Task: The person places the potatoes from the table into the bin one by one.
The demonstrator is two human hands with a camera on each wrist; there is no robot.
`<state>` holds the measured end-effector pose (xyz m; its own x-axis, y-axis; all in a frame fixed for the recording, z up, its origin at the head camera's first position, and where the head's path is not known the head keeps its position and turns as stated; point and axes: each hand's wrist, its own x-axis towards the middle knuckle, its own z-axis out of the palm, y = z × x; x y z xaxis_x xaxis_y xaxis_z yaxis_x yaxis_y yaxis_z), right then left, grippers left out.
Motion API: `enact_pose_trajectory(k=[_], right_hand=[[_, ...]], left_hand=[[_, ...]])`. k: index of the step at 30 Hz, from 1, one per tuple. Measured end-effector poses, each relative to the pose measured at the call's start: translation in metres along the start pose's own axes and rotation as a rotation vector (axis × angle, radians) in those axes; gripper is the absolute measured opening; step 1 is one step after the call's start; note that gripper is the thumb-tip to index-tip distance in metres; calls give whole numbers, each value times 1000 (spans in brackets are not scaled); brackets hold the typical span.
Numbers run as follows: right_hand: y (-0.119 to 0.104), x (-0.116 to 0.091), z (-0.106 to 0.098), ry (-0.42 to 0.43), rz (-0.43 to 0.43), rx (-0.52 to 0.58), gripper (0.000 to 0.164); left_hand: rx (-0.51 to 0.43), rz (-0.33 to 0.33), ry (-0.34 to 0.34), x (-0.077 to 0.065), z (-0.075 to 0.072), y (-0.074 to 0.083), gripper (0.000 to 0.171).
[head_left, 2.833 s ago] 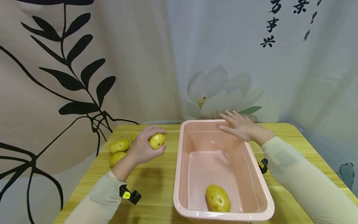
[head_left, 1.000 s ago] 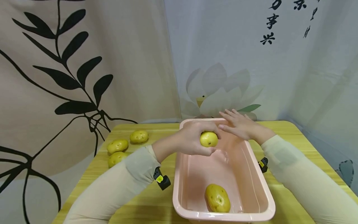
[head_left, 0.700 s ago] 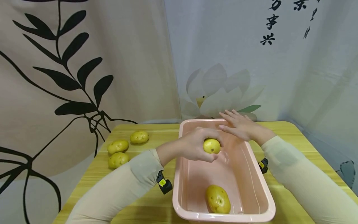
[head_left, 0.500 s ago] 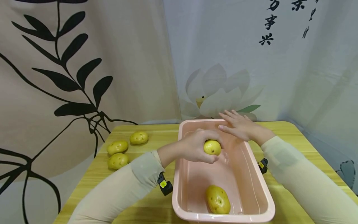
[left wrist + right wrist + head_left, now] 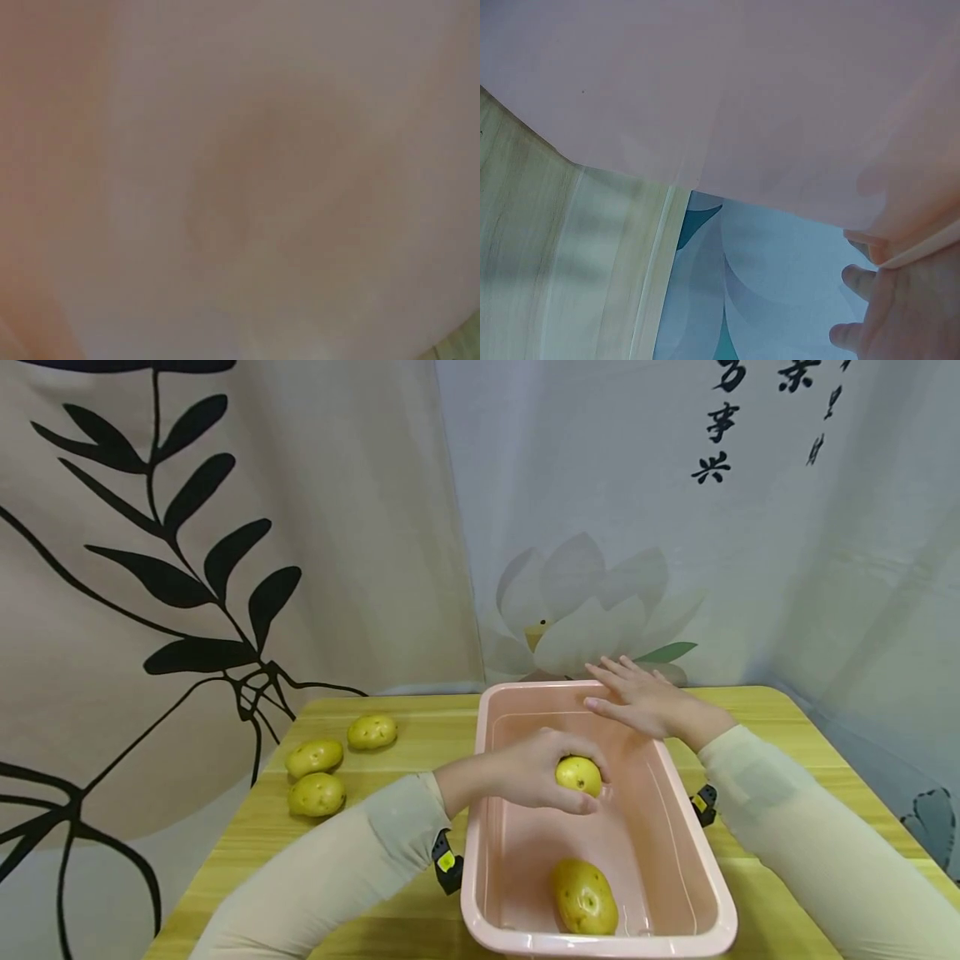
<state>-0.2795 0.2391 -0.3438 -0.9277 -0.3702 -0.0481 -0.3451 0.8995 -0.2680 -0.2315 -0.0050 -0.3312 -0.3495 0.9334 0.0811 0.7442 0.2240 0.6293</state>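
Observation:
My left hand (image 5: 546,772) reaches over the near-left wall of a pink plastic basin (image 5: 480,860), fingers and thumb curled round a yellow potato (image 5: 578,775). The held potato hangs inside the basin, toward its far half. A larger potato (image 5: 585,897) lies on the basin floor at the near end. My right hand (image 5: 637,697) rests on the far right corner of the rim with its fingers spread straight. In the right wrist view, fingertips (image 5: 847,337) show beyond the rim against the cloth. The left wrist view is a close blur of pink.
On the left of the wooden table (image 5: 420,860) lie three more potatoes: one at the back (image 5: 372,732), and two nearer, an upper potato (image 5: 314,758) and a lower potato (image 5: 317,794). A printed cloth (image 5: 375,527) hangs behind the table.
My left hand has carried the potato from the table's left side rightward over the basin, then lower and slightly nearer into it. The right hand has stayed on the rim.

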Motion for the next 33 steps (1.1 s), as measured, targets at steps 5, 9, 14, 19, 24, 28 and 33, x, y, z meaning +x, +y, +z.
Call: enact_pose_trajectory(k=[5,9,14,19,24,28,33], right_hand=[[0,0,0,-1,0,-2,80],[-1,0,-1,0,2,-3,79],[-2,1,-1,-3,8,-1,78],[-2,1,-1,-7,10,-1,79],[-1,2,-1,0,3,0,78],[0,3,0,0,1,5,78],[1,5,0,-3,4,9,79]], left_hand=[[-20,-43,-51,2,3,-4,23],[11,-65,-92,4,4,-6,26],[-3,-102,-194,8,8,-8,28],[3,-94,-269,10,12,-10,28],[-7,-77,-296,11,14,-10,27],[-8,-77,-317,10,15,-11,30],[26,-112,-370,10,15,-10,39]])
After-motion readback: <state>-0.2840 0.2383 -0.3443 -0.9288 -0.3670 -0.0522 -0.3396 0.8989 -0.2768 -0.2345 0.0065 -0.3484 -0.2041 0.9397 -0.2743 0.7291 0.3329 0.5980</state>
